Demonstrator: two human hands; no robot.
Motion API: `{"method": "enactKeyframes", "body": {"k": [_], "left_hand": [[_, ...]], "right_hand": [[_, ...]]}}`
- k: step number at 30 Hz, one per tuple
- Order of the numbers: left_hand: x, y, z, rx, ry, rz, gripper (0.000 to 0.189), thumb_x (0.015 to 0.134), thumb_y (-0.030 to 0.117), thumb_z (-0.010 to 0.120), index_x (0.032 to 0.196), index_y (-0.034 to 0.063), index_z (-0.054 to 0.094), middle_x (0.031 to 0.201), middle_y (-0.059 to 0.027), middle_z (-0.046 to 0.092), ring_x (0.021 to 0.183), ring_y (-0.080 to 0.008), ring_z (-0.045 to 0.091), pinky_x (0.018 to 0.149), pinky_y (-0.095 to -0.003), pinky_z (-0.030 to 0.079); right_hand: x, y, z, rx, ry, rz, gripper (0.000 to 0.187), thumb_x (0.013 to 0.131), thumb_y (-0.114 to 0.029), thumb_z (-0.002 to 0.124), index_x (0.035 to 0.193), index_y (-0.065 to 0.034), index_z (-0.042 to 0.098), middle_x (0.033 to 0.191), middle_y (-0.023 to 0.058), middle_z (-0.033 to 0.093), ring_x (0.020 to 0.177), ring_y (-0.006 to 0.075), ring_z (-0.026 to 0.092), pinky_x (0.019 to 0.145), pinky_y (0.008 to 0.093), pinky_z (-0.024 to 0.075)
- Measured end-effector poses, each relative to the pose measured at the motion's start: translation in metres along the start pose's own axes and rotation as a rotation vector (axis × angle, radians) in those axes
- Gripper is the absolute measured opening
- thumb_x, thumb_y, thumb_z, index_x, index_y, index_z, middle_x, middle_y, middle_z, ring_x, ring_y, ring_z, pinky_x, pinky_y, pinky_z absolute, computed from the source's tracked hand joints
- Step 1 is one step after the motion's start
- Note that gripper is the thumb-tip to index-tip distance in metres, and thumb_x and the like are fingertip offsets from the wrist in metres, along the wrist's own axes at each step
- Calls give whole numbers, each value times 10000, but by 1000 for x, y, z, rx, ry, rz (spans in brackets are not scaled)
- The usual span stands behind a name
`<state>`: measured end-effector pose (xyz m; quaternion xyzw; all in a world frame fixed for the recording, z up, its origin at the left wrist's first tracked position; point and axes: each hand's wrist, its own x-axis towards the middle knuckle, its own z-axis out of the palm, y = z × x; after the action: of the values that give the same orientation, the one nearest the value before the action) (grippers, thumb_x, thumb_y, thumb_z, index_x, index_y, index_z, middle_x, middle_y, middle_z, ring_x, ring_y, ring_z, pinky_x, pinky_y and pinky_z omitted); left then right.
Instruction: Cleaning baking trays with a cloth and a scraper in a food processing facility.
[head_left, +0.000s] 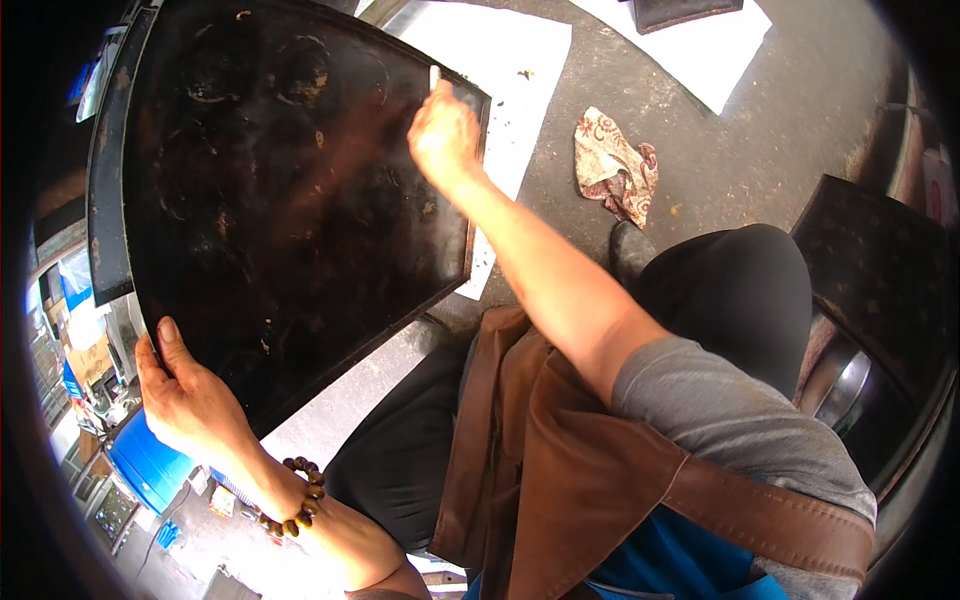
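Observation:
A large dark panel (285, 195) with a worn, scuffed surface and a raised rim fills the left half of the head view. My left hand (191, 394), with a beaded bracelet (309, 499) at the wrist, grips the panel's lower left edge, thumb on its face. Toward the far right rim, my right hand (448, 139) is closed around a small, pale stick-like tool (435, 75). Only the tool's light end shows past the fingers; the rest is hidden. That hand rests at or just above the panel's surface.
White paper sheets (536, 82) lie on the concrete floor (720, 157). A crumpled floral cloth (615, 165) lies near my shoe (630, 247). Another dark panel (877, 277) stands at the right. A blue bin (150, 461) is at the lower left. My brown apron (570, 450) hangs below.

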<state>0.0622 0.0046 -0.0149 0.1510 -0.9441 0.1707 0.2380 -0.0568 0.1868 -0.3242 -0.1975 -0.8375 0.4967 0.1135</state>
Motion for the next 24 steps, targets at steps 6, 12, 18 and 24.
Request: {"method": "enactKeyframes", "body": {"k": [6,12,18,24], "left_hand": [[8,13,-9,-64,80,82,430,943,393,708,1102,-5,738,1041,-205,743,928,-322,734,804,-385,566],[2,11,-3,16,64,32,409,949,375,703,1095,-5,740,1017,-200,746,901,-325,740,776,-384,574],[2,0,5,49,70,7,406,949,383,704,1091,5,743,997,-189,751,874,-312,739,762,-377,573],[3,-4,4,29,74,-8,421,947,406,707,1095,14,751,979,-167,759,841,-258,735,726,-346,566]], "right_hand": [[72,169,44,126,-194,96,90,859,-94,633,840,-23,580,670,131,649,598,277,653,546,398,530],[39,215,22,220,-83,430,166,904,-175,596,872,-13,619,680,109,629,642,238,610,615,384,507],[-82,162,5,67,12,412,222,890,-186,604,925,27,658,832,259,685,803,390,690,759,469,526],[-143,169,28,69,21,564,243,889,-188,619,915,51,655,914,290,698,907,439,692,837,493,524]]}}
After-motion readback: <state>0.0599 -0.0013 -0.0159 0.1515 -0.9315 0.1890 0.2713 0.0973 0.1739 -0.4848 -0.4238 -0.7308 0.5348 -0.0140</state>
